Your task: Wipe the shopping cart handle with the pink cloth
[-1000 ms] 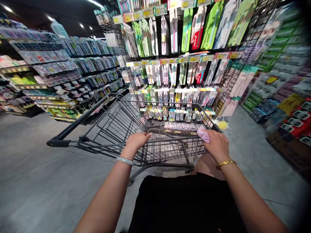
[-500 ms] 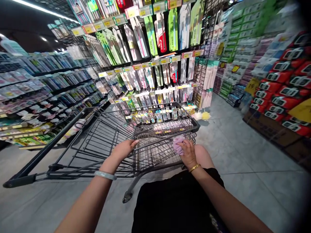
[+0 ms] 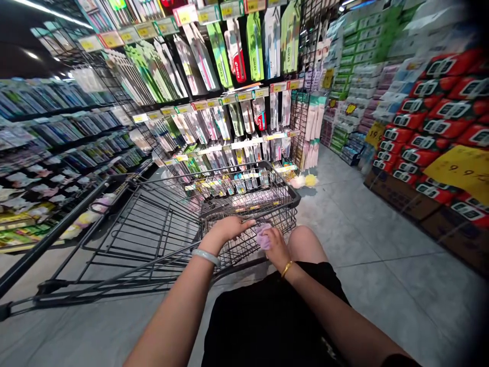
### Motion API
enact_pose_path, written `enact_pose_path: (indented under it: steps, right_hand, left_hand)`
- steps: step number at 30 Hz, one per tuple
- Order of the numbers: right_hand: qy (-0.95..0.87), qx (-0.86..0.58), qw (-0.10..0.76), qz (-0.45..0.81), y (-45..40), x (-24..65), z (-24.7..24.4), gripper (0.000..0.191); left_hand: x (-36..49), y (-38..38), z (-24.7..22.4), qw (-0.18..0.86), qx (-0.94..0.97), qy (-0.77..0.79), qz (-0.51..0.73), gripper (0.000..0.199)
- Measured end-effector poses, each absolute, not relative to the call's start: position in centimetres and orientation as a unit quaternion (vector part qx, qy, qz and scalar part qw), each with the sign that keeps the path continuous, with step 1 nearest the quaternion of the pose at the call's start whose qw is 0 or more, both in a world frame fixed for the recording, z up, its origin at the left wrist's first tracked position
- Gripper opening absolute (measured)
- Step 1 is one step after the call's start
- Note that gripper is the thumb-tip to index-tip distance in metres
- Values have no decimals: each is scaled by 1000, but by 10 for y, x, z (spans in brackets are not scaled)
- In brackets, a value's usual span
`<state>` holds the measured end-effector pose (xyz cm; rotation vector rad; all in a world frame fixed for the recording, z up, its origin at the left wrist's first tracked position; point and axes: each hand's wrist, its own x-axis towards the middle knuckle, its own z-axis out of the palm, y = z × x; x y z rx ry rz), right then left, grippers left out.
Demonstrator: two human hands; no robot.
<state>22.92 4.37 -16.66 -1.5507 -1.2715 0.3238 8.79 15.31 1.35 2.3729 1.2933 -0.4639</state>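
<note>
Now right hand (image 3: 278,250) clutches bunched lilac cloth (image 3: 263,236) just beside the shopping cart's slanting side rail (image 3: 280,208); left hand (image 3: 229,229) at that rail, grip unclear.

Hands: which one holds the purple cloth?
The right hand, wearing a gold bracelet, grips the purple cloth; the left hand, wearing a pale bangle, doesn't.

1. The person's left forearm (image 3: 179,306) reaches forward, slanting toward the right.
2. The left hand (image 3: 228,228) has its back turned upward and its thumb pointing toward the other hand; the remaining fingers are hard to make out.
3. The right forearm (image 3: 332,311) slants forward and inward.
4. The right hand (image 3: 277,251), fingers curled in a grip, is near the left.
5. A bent knee (image 3: 305,242) shows beside the right hand.
</note>
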Motion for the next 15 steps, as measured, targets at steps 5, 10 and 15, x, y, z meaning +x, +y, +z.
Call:
enact_pose_path:
  steps: [5, 10, 15]
  right_hand:
    - [-432, -675, 547, 244, 47, 221, -193, 31]
    - [-398, -608, 608, 318, 50, 215, -167, 40]
    - [-264, -592, 634, 422, 40, 218, -185, 27]
  left_hand:
    - [85, 155, 13, 224, 836, 471, -170, 90]
    - [84, 154, 11, 256, 826, 474, -168, 88]
    - [79, 152, 11, 294, 814, 474, -162, 85]
